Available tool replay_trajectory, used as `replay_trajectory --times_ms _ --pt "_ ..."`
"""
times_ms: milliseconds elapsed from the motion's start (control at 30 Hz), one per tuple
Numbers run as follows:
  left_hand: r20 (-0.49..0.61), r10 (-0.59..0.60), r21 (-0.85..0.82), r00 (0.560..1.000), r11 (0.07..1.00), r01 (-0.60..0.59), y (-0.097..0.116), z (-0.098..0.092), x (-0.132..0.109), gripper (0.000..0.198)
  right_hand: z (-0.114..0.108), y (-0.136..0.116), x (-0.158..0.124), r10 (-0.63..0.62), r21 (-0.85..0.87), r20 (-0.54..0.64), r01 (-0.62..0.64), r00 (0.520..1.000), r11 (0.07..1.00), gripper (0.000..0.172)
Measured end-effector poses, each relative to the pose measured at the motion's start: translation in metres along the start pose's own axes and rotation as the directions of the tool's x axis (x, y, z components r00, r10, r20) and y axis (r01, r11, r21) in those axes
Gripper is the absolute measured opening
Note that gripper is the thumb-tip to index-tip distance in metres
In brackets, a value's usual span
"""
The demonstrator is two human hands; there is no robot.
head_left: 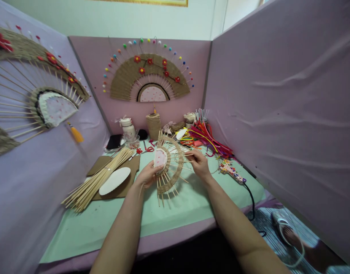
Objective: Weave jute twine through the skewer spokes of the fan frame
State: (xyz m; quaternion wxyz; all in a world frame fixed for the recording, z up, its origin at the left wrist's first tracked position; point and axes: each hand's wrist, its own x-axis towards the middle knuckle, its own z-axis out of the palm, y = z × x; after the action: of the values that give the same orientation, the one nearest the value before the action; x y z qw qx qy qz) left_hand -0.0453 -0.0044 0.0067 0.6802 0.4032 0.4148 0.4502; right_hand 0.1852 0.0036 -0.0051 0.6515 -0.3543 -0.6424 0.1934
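Note:
A half-made fan [171,167] of wooden skewers, jute twine and a pink-and-white spotted centre stands on edge above the green table mat [175,213]. My left hand [148,176] grips it at the spotted centre, fingers closed round its lower edge. My right hand [199,163] pinches the twine and skewer ends on the fan's right side.
A bundle of skewers [99,180], a white oval card [114,181] and brown cardboard lie at the left. Red scissors [145,150], a twine spool [153,125], a jar, coloured pipe cleaners [209,140] and a glue gun [231,172] sit behind and right. Finished fans hang on the purple walls.

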Motion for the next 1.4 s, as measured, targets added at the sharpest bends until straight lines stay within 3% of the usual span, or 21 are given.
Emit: replay_trajectory --times_ms 267,400,633,833,1133,1400 --pt "0.072 -0.016 0.044 0.997 0.999 0.013 -0.008 0.0 0.003 0.046 0.003 0.009 -0.003 0.147 0.002 -0.17 -0.149 0.974 0.989 0.018" --pt "0.059 0.014 0.055 0.998 0.998 -0.017 -0.007 -0.001 0.002 0.051 0.003 0.01 -0.003 0.119 -0.023 -0.207 -0.126 0.971 0.992 0.029" --pt "0.011 0.023 0.108 1.0 0.994 -0.024 -0.002 -0.008 0.002 0.052 -0.005 0.01 -0.001 -0.097 -0.283 -0.094 0.067 0.991 0.957 0.026" --pt "-0.021 0.023 0.169 1.0 0.985 -0.019 0.006 -0.017 0.001 0.049 -0.012 0.011 0.003 -0.207 -0.363 0.074 0.22 0.976 0.906 0.021" --pt "-0.108 0.029 0.276 0.994 0.961 0.002 0.012 -0.022 -0.002 0.055 -0.02 0.022 0.003 -0.029 -0.354 0.389 0.178 0.921 0.918 0.019" --pt "0.011 -0.051 0.283 0.999 0.958 0.046 0.015 -0.029 -0.007 0.054 -0.028 0.023 0.003 0.229 -0.201 0.396 -0.159 0.889 0.967 0.017"
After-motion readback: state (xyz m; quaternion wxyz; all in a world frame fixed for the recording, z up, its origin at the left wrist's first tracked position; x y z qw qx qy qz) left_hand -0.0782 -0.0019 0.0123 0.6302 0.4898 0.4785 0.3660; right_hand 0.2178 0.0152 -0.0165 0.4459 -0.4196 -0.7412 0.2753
